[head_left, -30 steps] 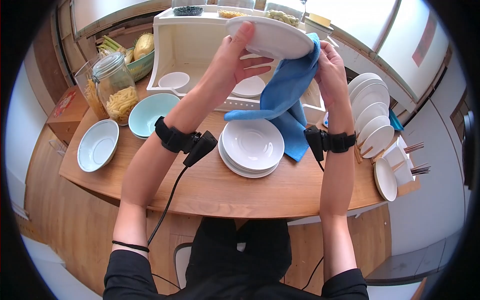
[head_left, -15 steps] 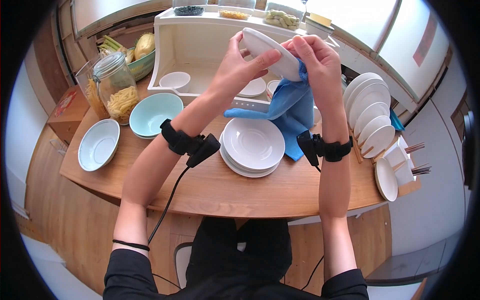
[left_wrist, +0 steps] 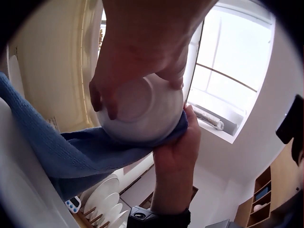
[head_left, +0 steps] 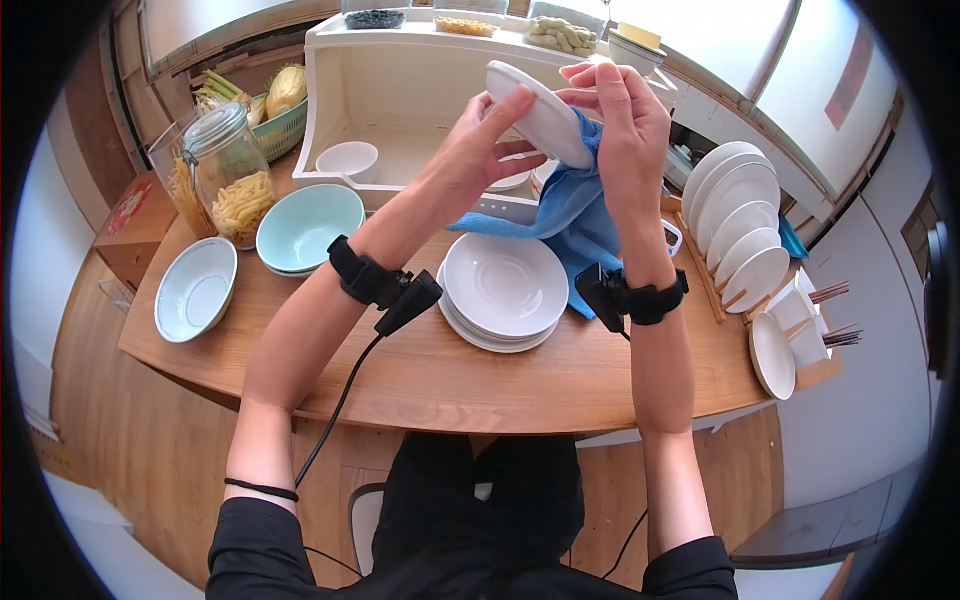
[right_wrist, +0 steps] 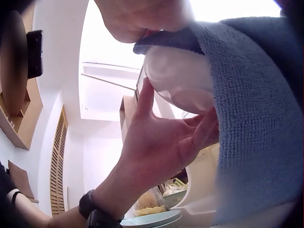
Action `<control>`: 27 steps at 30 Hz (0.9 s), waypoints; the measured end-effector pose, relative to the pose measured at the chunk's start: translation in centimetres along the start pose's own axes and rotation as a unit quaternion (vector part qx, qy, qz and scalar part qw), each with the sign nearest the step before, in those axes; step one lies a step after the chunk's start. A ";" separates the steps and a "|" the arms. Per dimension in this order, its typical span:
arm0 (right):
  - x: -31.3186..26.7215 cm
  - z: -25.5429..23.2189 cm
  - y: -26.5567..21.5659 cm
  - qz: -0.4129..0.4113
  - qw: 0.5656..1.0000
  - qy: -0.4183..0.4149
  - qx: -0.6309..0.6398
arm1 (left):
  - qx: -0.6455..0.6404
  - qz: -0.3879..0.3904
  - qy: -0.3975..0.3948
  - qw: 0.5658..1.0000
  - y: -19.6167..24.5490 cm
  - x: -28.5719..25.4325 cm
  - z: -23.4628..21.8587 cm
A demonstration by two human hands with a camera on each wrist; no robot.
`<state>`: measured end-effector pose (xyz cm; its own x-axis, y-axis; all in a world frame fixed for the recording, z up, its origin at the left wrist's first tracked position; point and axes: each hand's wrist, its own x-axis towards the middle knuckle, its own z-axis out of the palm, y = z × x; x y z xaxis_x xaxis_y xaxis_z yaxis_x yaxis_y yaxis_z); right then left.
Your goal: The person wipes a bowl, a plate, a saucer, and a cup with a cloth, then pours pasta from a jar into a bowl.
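Observation:
My left hand (head_left: 478, 145) grips a white plate (head_left: 550, 120) up in front of the shelf unit, thumb on one face and fingers spread behind the other. The plate is tilted steeply, its round foot ring showing in the left wrist view. At the plate's right edge, my right hand (head_left: 632, 135) holds a blue cloth (head_left: 575, 215) folded over the rim. The rest of the cloth hangs down to the table. Under it sits a stack of white plates (head_left: 507, 285).
Left on the table are pale blue bowls (head_left: 310, 228), a white bowl (head_left: 197, 290) and a pasta jar (head_left: 243, 205). A rack of upright white plates (head_left: 742, 200) stands right, near a chopstick holder (head_left: 805, 335). Behind is a cream shelf unit (head_left: 400, 90) with dishes inside.
The held plate has turned from nearly level to steeply tilted. My right hand has moved left and its fingers have come up over the plate's edge with the cloth.

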<state>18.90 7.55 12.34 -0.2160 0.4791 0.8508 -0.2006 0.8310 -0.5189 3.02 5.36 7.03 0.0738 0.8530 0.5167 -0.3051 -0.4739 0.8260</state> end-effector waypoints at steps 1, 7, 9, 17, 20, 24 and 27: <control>0.0 0.1 0.1 0.000 1.000 0.000 0.000 | -0.013 -0.014 -0.009 1.000 -0.1 -0.1 -0.1; 0.0 0.1 0.6 -0.041 0.998 0.001 -0.041 | -0.059 -0.045 0.011 0.997 0.8 -0.5 0.5; 0.2 -0.2 0.8 -0.098 0.994 -0.010 -0.044 | -0.076 -0.048 0.010 0.996 0.9 -0.4 0.5; -0.5 -1.0 1.0 -0.139 0.990 0.033 -0.017 | -0.251 -0.081 -0.142 0.954 1.2 -0.8 1.5; -0.8 -1.5 0.3 -0.135 0.989 0.054 -0.008 | -0.347 -0.110 -0.236 0.901 0.8 -1.0 1.3; -0.7 -1.8 0.4 -0.179 0.969 0.152 -0.074 | -0.308 -0.133 -0.217 0.916 0.5 -0.9 1.5; -0.2 -2.8 0.8 -0.202 0.956 0.178 -0.114 | -0.101 -0.105 -0.063 0.987 0.5 -0.9 2.1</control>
<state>21.48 8.95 12.01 0.1818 0.1379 0.9736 0.0230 0.9893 -0.1444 4.81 3.89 7.42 0.2682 0.8881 0.3734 -0.4531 -0.2258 0.8624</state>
